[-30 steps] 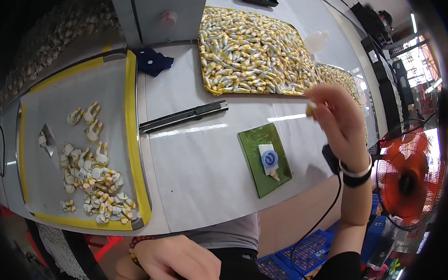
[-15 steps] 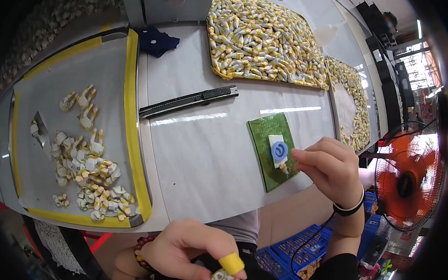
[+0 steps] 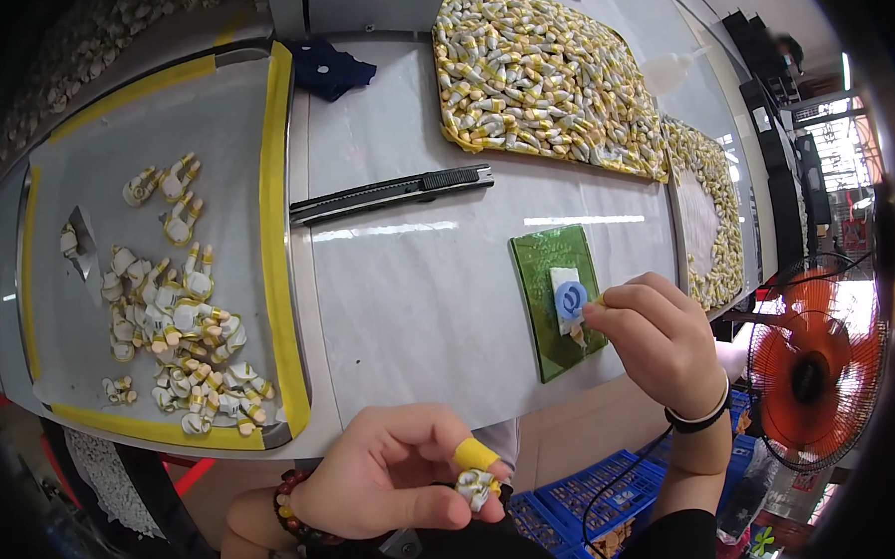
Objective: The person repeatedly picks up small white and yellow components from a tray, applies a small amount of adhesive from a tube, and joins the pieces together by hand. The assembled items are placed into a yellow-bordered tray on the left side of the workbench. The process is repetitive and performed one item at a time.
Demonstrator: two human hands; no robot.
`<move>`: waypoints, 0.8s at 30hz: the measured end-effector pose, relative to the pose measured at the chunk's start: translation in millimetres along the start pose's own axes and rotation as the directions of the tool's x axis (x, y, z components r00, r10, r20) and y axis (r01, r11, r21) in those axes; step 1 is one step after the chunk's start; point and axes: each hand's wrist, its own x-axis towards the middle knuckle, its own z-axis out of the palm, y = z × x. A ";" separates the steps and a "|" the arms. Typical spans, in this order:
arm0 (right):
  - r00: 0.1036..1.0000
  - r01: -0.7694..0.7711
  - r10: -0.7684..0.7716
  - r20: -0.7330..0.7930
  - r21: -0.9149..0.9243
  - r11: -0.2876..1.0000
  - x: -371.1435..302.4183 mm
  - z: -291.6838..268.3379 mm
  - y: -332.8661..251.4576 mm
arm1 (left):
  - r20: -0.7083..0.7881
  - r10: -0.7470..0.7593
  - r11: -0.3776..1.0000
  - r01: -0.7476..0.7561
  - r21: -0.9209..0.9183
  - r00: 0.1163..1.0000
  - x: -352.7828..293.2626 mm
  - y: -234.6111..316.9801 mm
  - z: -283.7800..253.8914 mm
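White-and-yellow piece point(image 3: 477, 488): a small clustered item in the grip of the left hand point(image 3: 391, 477), clamped between thumb and fingers, just short of the desk point(image 3: 418, 281). One finger wears a yellow wrap point(image 3: 472, 454).
Right hand point(image 3: 662, 340): grip drawn together, thumb to finger, seemingly on a small yellowish bit point(image 3: 598, 301) that the fingertips mostly hide.
Blue disc point(image 3: 569, 300): just left of the right grip, marked with a darker swirl, on a white square point(image 3: 565, 274) that lies on a green plate point(image 3: 550, 347). Whether the fingertips touch it, I cannot tell.
Left tray point(image 3: 275, 237): left of the left grip and beyond it, edged in yellow tape, holding a loose heap of white-and-yellow clusters point(image 3: 185, 326).
Large tray point(image 3: 562, 165): beyond the right grip, crowded with small white-and-yellow parts point(image 3: 538, 76).
Smaller tray point(image 3: 697, 219): beyond the right grip and to its right, parts ringing a pale base.
Black knife point(image 3: 394, 194): beyond the left grip, one end at the left tray's edge.
Progress: by my judgement, part-way. The heap in the left tray looks like work done; the held piece seems unfinished. Much appears left, since the large tray is full; the smaller one looks partly used.
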 end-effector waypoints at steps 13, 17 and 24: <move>0.957 0.132 0.069 -0.281 0.637 0.760 12.1 -0.6 -39.4 | 0.048 -0.075 0.994 0.078 -0.073 0.996 5.7 -3.6 -4.3; 0.944 0.165 0.095 -0.316 0.699 0.696 23.2 -5.3 -54.3 | 0.178 -0.120 0.978 0.147 -0.147 0.977 8.7 -4.1 -5.2; 0.967 0.201 -0.048 -0.252 0.629 0.751 32.9 -16.0 -54.2 | 0.253 -0.196 0.946 0.250 -0.204 0.947 11.6 -6.1 -7.3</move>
